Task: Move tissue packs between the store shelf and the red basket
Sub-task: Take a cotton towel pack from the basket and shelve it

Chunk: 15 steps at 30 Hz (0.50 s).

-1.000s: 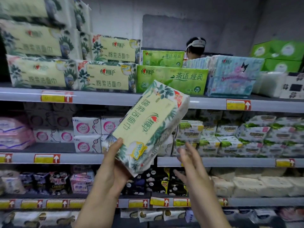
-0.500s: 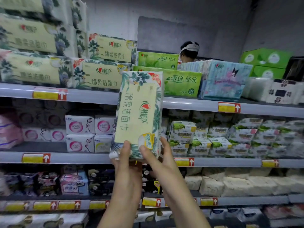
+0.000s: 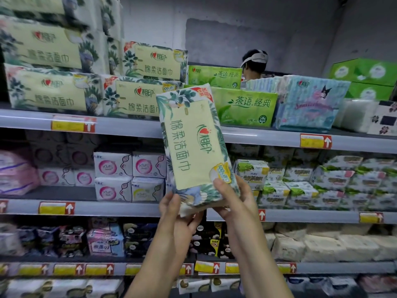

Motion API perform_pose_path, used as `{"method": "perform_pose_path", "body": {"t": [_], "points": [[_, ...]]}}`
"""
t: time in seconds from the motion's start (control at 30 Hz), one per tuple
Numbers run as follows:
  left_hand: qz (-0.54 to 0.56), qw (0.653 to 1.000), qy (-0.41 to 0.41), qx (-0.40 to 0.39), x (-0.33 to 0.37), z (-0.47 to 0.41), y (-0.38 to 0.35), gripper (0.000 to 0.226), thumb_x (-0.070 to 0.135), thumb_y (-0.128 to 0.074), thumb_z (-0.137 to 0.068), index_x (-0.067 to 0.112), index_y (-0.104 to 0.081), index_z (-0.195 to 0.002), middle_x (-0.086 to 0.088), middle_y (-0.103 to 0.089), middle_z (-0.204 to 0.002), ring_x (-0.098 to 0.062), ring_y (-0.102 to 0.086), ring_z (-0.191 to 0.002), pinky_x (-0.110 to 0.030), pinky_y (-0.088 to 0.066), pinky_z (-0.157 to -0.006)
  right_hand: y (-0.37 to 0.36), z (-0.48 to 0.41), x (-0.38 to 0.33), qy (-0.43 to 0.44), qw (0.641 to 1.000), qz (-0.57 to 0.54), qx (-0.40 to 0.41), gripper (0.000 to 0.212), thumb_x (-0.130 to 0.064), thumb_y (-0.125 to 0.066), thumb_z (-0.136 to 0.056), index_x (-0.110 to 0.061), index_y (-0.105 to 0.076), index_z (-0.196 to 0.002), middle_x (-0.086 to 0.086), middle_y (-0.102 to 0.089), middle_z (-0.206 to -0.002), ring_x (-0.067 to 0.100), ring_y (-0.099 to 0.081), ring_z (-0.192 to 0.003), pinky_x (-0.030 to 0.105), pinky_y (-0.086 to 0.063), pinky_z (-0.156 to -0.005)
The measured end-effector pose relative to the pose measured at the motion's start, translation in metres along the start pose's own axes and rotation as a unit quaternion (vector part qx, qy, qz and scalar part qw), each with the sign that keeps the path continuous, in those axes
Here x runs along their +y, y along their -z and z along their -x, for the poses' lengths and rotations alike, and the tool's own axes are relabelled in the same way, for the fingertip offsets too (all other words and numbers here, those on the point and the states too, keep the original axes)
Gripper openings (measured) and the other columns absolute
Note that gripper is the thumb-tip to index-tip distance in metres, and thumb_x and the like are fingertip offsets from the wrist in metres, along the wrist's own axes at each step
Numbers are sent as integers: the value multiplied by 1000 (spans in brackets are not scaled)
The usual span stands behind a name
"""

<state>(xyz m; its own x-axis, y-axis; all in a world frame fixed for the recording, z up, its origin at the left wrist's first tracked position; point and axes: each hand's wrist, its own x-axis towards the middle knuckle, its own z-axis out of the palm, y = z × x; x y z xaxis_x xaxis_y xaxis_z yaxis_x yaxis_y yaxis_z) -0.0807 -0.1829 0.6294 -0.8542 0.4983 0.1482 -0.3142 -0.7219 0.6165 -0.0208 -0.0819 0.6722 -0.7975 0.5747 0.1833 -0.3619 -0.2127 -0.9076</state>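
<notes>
A pale yellow tissue pack (image 3: 193,145) with green leaf print stands upright on its short end, held in front of the shelves. My left hand (image 3: 178,214) grips its bottom left corner from below. My right hand (image 3: 234,198) holds the bottom right corner, thumb on the front face. Several matching packs (image 3: 148,97) lie stacked on the top shelf (image 3: 120,125) just left of and behind the held pack. The red basket is out of view.
Green tissue packs (image 3: 245,108) and a blue pack (image 3: 309,104) fill the top shelf to the right. Lower shelves carry pink, white and green small packs. A person's head (image 3: 255,63) shows behind the top shelf.
The pack has turned from tilted to upright and risen a little. My right hand, free a second ago, has closed on its bottom right corner.
</notes>
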Motion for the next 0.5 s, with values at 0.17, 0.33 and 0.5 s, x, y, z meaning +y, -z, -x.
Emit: {"method": "perform_pose_path", "body": {"t": [0.17,0.33,0.5], "points": [[-15,1000,5,21,29,-9,26,117,55,-92,-25,37,-43,-130,-12,-58,-130,-31,-67,-104,-45,-59,-75,19,-10,-12,35,999,-1,19,62,-40,-86,-45,-37,-56,-100,-1,-66,-111,14,-70,-85,28,-54,-67],[-28,997,-65,4,60,-12,27,112,53,-93,-29,40,-47,-130,-6,-65,-120,-32,-67,-105,-52,-58,-76,33,-19,-37,44,999,-20,-4,70,-46,-87,-36,-34,-52,-96,-14,-68,-87,5,-68,-69,27,-53,-62],[-82,992,-91,31,66,-11,24,116,55,-93,-27,39,-48,-132,2,-71,-113,-22,-71,-97,-35,-59,-66,33,-35,-51,46,994,94,-16,43,-26,-68,-60,-44,-39,-86,-24,-44,-89,-19,-51,-60,9,-44,-58]]}}
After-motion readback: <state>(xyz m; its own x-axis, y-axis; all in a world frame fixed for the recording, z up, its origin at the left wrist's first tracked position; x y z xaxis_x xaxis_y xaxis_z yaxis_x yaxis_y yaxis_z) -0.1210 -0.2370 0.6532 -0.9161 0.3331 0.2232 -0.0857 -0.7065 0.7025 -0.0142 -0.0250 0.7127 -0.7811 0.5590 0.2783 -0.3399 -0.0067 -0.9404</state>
